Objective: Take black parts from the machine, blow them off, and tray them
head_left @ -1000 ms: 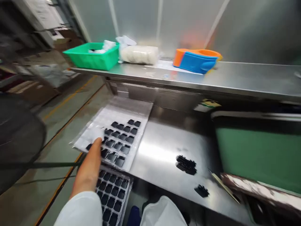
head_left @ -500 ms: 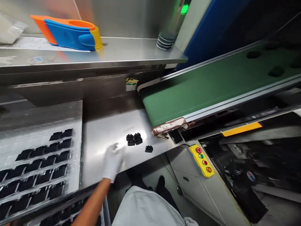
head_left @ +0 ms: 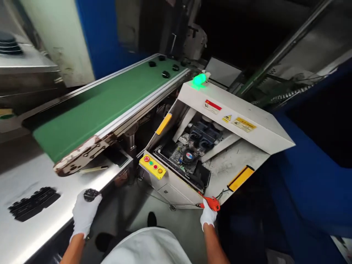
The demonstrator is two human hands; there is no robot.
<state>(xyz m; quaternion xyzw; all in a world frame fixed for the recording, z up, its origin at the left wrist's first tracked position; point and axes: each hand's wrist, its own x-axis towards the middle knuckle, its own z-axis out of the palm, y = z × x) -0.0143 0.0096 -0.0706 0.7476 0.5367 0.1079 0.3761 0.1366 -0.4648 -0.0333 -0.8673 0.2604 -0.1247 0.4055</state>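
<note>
My left hand (head_left: 85, 211), in a white glove, is closed around a small black moulded part (head_left: 90, 195) above the steel table's front edge. On the table to its left lies a tight group of similar black parts (head_left: 34, 203), blurred by motion. My right hand (head_left: 208, 214), also gloved in white, grips an orange-red hand tool (head_left: 212, 204) at the front edge of the white machine (head_left: 228, 110). Its exact kind is not clear. A thin dark line runs from near the tool toward the machine's right side.
A green conveyor belt (head_left: 90, 110) slopes away, with several black parts (head_left: 165, 74) at its far end. A yellow button panel (head_left: 153, 166) sits on the machine's front left corner. A dark flat device (head_left: 118, 157) lies beside the belt's end. Steel table (head_left: 59, 227) at left.
The view has swung right, bringing the white machine into sight. My left hand, empty before, now holds a black part. My right hand has come into view with the orange-red tool.
</note>
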